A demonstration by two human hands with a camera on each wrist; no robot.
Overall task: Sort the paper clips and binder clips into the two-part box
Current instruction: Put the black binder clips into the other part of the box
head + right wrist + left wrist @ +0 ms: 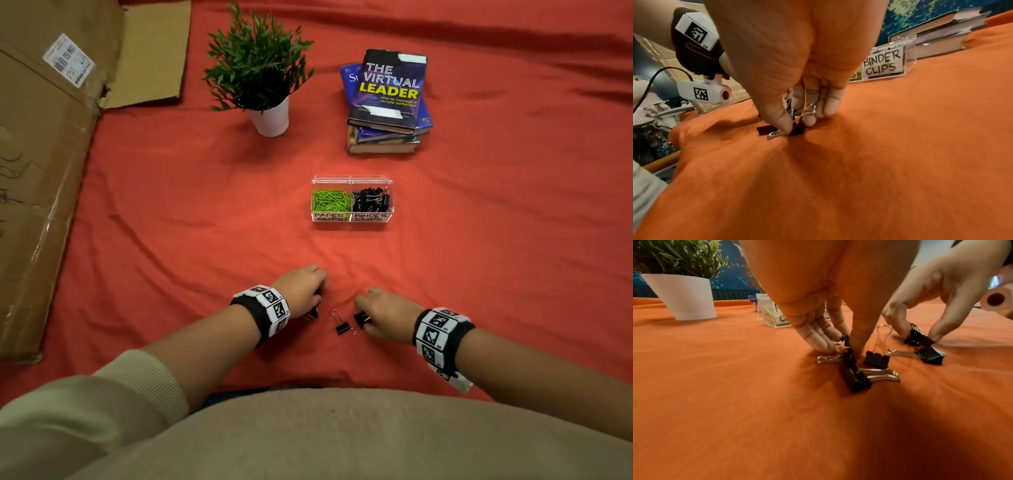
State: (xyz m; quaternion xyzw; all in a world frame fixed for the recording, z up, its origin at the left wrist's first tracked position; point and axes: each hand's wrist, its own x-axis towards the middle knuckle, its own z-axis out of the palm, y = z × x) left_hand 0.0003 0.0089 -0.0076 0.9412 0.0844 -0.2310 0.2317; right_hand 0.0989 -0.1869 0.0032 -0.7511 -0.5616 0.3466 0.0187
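The clear two-part box (pixel 352 218) sits mid-cloth, lid open, with green paper clips (pixel 330 200) in the left half and black binder clips (pixel 371 199) in the right. Near me, my left hand (pixel 317 295) (pixel 844 350) pinches a black binder clip (pixel 846 344) on the cloth between thumb and fingers. My right hand (pixel 363 317) (pixel 797 125) pinches another binder clip (pixel 796 130) (pixel 917 337). Loose binder clips lie between the hands: one (pixel 342 328) (pixel 931 355), one standing (pixel 876 360), one nearest the left wrist (pixel 854 378).
A potted plant in a white pot (pixel 269 116) stands at the back, left of a stack of books (pixel 387 102). A large cardboard box (pixel 44 154) lines the left side. The red cloth (pixel 513 240) covers the whole surface.
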